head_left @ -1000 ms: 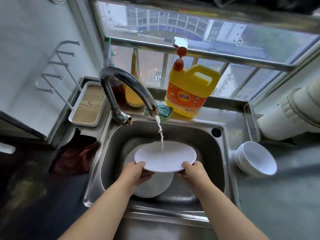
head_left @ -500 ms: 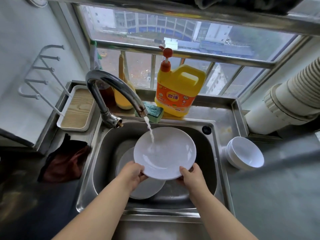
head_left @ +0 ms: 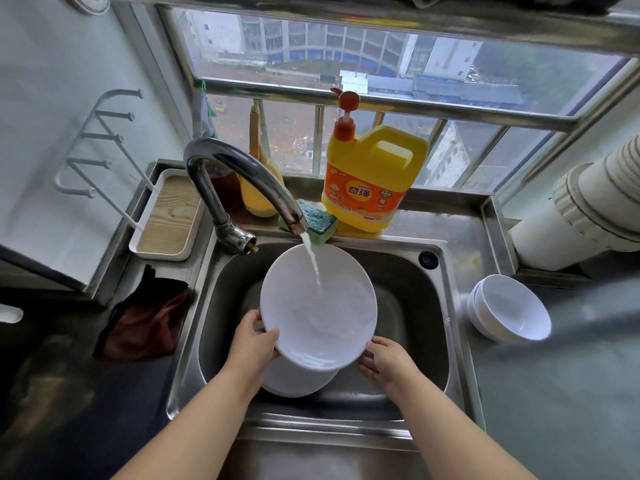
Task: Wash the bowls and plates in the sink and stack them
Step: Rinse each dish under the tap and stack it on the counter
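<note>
Stacked bowls [head_left: 512,313] right of sink [head_left: 446,327] (sponge [head_left: 320,221] behind).

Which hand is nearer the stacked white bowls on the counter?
Right. The right hand grips the plate rim on the side toward the stacked bowls; the left hand grips the far rim.

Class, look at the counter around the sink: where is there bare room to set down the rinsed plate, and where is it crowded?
Bare counter lies right of the sink, in front of the stacked bowls. The back ledge is crowded: detergent jug, sponge, tap. Left side holds a brown cloth and tray. A second plate lies in the basin.
</note>
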Demonstrator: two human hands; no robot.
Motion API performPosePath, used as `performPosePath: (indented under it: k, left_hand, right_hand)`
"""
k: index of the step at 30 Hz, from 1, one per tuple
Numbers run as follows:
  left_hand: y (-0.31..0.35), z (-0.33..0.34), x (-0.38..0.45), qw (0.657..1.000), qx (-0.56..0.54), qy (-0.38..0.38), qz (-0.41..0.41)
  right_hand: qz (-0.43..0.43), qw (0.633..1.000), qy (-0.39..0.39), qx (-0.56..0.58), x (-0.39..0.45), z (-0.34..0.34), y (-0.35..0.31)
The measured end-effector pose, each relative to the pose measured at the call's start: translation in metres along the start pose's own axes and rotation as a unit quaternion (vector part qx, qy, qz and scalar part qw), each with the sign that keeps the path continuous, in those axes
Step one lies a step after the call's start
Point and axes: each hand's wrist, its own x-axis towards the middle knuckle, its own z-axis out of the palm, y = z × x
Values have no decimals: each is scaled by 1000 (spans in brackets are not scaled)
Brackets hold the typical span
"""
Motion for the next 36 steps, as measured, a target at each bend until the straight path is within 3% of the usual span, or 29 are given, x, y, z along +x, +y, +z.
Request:
performPosePath:
  k: [6, 10, 16, 21, 27, 30, 33, 36]
  left_hand:
    - [7, -9, -9, 998, 20, 41, 46]
    - [3, -21, -9, 997, 14, 67, 22]
    - [-4, -25, -7, 999, -15, 12, -41]
    - [-8, -11, -1, 997, -49, -35, -50]
    - [-28, 27, -11, 985, -110, -67, -112]
    - [-30, 37, -15, 985, -138, -66, -84]
    - [-19, 28, -8, 990, -95, -86, -54]
    - [-5, 11, 3, 992, -22, -111, -62]
  right_hand:
    - [61, 998, -17, -8, 11, 17, 8]
    - [65, 998, -18, -16, 11, 25, 10]
    - [56, 998, -4, 10, 8, 7, -2]
    - [-1, 1000, -24, 16, -4, -13, -2]
    - [-28, 987, -46, 154, -27, 2, 11]
    - [-18, 980, -52, 192, -31, 11, 16]
    - [-24, 989, -74, 125, -35, 5, 15]
    - [-20, 994, -48, 95, -29, -13, 4]
